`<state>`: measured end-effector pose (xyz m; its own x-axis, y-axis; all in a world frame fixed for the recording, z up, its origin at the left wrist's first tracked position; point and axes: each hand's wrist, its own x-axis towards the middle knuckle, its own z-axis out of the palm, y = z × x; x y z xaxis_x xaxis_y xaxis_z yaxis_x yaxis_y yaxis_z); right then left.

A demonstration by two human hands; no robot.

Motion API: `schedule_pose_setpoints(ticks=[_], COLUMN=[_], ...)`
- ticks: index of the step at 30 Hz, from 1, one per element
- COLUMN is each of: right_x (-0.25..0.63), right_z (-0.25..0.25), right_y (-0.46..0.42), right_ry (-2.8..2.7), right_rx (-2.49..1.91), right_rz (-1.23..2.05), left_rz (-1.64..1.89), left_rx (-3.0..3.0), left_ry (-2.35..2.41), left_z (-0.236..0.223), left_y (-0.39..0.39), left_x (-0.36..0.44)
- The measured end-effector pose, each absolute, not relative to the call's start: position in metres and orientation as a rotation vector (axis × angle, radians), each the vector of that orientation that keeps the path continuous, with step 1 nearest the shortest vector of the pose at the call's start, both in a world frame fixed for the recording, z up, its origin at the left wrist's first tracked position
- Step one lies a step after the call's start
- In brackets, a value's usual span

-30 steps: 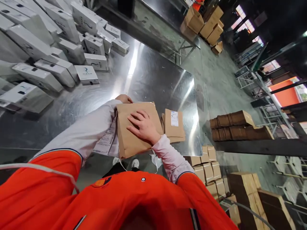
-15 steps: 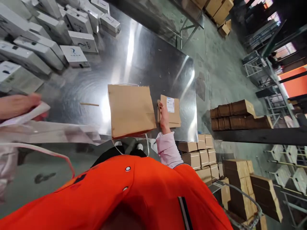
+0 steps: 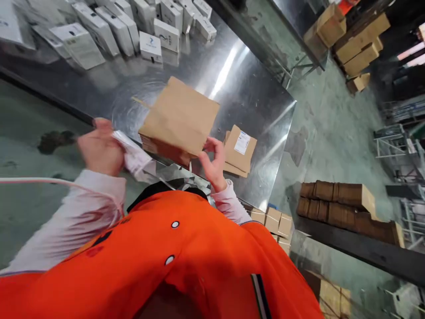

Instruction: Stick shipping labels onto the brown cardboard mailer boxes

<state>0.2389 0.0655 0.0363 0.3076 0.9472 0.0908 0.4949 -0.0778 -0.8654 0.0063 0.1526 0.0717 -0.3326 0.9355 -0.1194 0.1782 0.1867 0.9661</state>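
Brown cardboard (image 3: pixel 181 113) by the near edge of the desk (image 3: pixel 265 119) could slip if nudged; left hand (image 3: pixel 102 149) fingers grasp white paper (image 3: pixel 135 155), right hand (image 3: pixel 214 163) grip unclear.

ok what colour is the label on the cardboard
The label is mostly white, clearest in head view.

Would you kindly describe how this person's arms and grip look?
Pale, wrinkled long sleeves emerge from an orange top with dark-and-white trim. The left grip and right grip are gloveless. A pale cord crosses over the left sleeve.
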Motion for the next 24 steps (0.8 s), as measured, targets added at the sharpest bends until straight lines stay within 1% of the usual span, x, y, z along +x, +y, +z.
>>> schedule_pose_setpoints(ticks=[2,4,8,10,13,17,21,24], right_x=[0.223,0.21,0.211,0.216,0.217,0.211,0.216,0.219], right_z=[0.061,0.075,0.069,0.064,0.069,0.082,0.087,0.085], right_y=[0.062,0.065,0.077,0.078,0.076,0.079,0.091,0.095], right_ry=[-1.524,-1.62,-1.417,-1.324,-1.259,-1.254,-1.254,-1.281], right_rx=[-1.547,-1.457,-1.488,-1.49,-1.495,-1.528,-1.547,-1.552], right_rz=[0.8,0.952,1.09,1.089,1.036,0.974,1.054,1.066], left_rz=[1.226,1.186,0.833,0.727,0.8,0.904,1.025,0.969], left_rx=[1.037,1.09,1.232,1.278,1.341,1.289,1.163,1.094], left_ry=[1.758,1.651,1.151,1.081,1.139,1.13,1.138,1.132], left_z=[0.068,0.068,0.071,0.072,0.068,0.063,0.062,0.066], left_y=[0.14,0.13,0.121,0.122,0.125,0.126,0.129,0.136], left_x=[0.035,0.049,0.033,0.022,0.02,0.039,0.054,0.054])
